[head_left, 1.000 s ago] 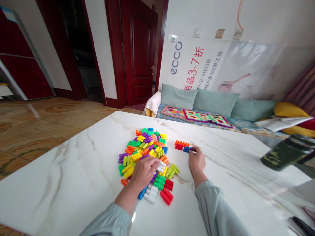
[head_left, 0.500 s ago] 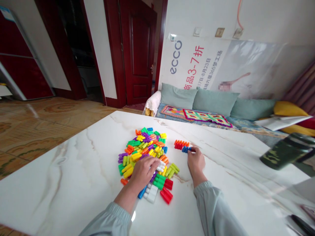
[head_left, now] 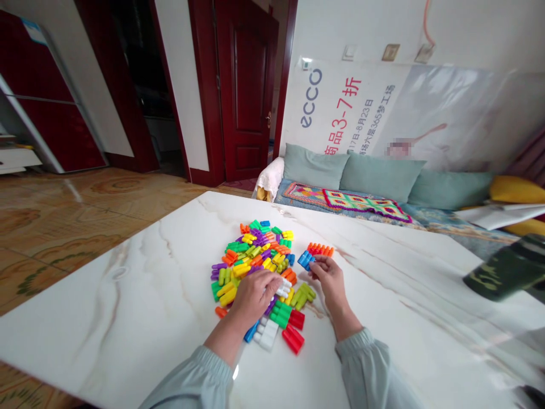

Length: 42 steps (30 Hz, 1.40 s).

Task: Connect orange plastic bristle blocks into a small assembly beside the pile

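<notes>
My right hand point(head_left: 331, 282) pinches a blue toy building block point(head_left: 305, 260) made of joined rounded pegs, tilted and held just left of a row of orange-red blocks point(head_left: 321, 250). My left hand point(head_left: 254, 294) lies over the near side of a colourful pile of similar blocks point(head_left: 251, 250), its fingers curled round a white block point(head_left: 283, 287) that partly shows past the fingertips. Green point(head_left: 280, 314), red point(head_left: 293, 339) and white-grey blocks point(head_left: 267, 333) lie close by that hand. An olive-green block point(head_left: 304, 296) rests between my two hands.
Everything lies on a white marbled table point(head_left: 140, 318). A camouflage-patterned mug point(head_left: 496, 272) stands at the right. Beyond the far edge is a sofa with green cushions point(head_left: 383, 173); a dark red door point(head_left: 247, 96) is behind.
My right hand has drawn the blue block left and toward me, off the near side of the orange-red row. My left hand stays over the pile. The view has shifted slightly right-to-left.
</notes>
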Motion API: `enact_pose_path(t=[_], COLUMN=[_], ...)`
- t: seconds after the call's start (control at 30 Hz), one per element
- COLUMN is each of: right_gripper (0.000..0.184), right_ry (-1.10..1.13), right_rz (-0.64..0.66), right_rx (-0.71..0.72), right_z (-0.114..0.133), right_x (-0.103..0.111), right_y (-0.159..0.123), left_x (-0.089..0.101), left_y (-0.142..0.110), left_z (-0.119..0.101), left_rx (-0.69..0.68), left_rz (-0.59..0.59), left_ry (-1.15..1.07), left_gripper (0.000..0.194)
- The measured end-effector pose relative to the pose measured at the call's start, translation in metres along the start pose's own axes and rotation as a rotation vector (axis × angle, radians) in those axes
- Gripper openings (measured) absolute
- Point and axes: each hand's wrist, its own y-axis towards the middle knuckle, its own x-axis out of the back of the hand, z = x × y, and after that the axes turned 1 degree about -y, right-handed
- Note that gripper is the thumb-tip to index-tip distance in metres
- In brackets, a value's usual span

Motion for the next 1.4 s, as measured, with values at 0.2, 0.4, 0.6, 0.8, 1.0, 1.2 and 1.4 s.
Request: enact_pose_path(t=[0.2,0.4,0.6,0.8,1.0,1.2,1.4], right_gripper=[0.041,0.039,0.038,0.039,0.041,0.036,0.036], right_ry=[0.023,0.026,-0.067,-0.231,-0.332,-0.457,-0.477], right_rz=[0.029,0.092,0.236,0.073,0.010,0.048,0.038], right_rx=[-0.001,0.047,0.086,0.103,0.112,0.139,0.123], right_z=[0.000,-0.007,-0.004,-0.002,-0.011,-0.014,-0.012], right_x=[-0.023,-0.030,-0.023,-0.009,-0.002,-0.004,-0.005], right_y=[-0.013,-0.014,-0.022,-0.038,-0.031,-0.025,-0.026], left_x=[0.004,0.011,0.031,0.040,0.042,0.083,0.087], left_y=[0.001,0.000,0.004,0.004,-0.006,-0.035,-0.078], left_z=[-0.003,-0.003,0.002,0.003,-0.001,-0.009,-0.036], left_rx=[-0.034,0.002,0.127,0.351,0.358,0.461,0.372], left_rz=[-0.155,-0.252,-0.439,-0.554,-0.443,-0.116,0.040], left_ry=[-0.004,0.078,0.139,-0.069,-0.184,0.057,0.270], left_gripper=[0.022,0.022,0.026,0.032,0.030,0.019,0.027])
